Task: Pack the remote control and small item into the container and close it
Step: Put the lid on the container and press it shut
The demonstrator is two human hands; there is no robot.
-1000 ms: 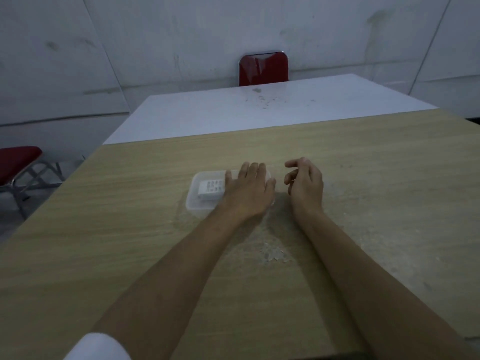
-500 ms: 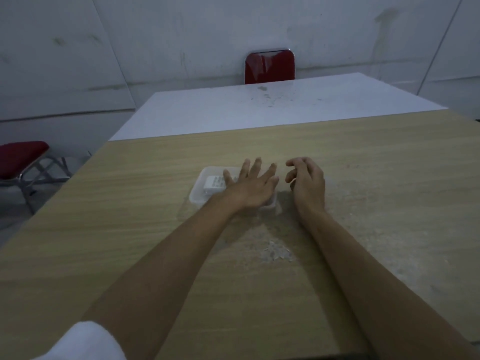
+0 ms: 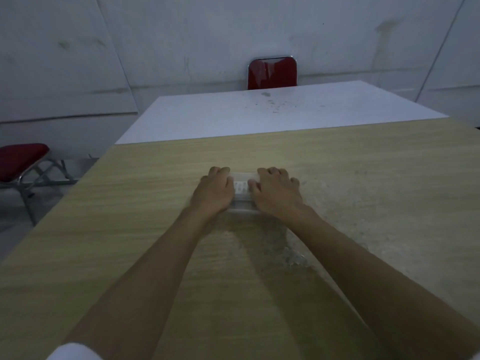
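A small clear plastic container (image 3: 242, 202) with a lid on top lies on the wooden table (image 3: 130, 203). Through the lid shows a white remote control (image 3: 240, 186) with rows of buttons. My left hand (image 3: 214, 190) lies over the container's left end, fingers curled over its far edge. My right hand (image 3: 275, 192) covers its right end the same way. Both palms rest on the lid. The small item is hidden from view.
A white table (image 3: 272, 113) joins the far edge of the wooden one. One red chair (image 3: 272, 72) stands behind it by the wall, another red chair (image 3: 22, 162) at the left. A pale dusty smear (image 3: 293, 258) marks the wood near my right forearm.
My left hand has slid from the container's right part to its left end. My right hand has come off the table onto the container's right end. The container now sits between both hands.
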